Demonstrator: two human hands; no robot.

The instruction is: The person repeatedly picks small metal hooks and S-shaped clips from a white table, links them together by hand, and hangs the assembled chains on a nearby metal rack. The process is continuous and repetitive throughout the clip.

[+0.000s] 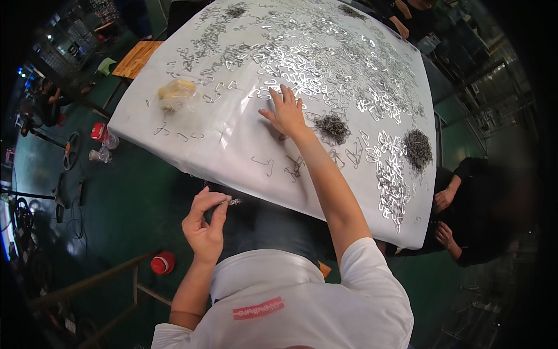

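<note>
Off the near edge of the white-covered table [192,152], my left hand [204,224] pinches a small bunch of metal hooks [234,202] between thumb and fingertips. How many it holds is too small to tell. My right hand [286,113] reaches over the table with its fingers spread, at the near edge of a wide scatter of shiny bent wire hooks [299,72]. Just right of that hand lies a dark heap of small metal pieces [332,128]. A few loose hooks [295,167] lie nearer to me, beside my right forearm.
A clear plastic bag with something yellow [177,95] lies on the table's left. Another dark heap [418,150] sits near the right edge. A co-worker's hands [445,215] are at the right side, another's hand [401,27] at the far edge. A red container [163,263] stands on the floor.
</note>
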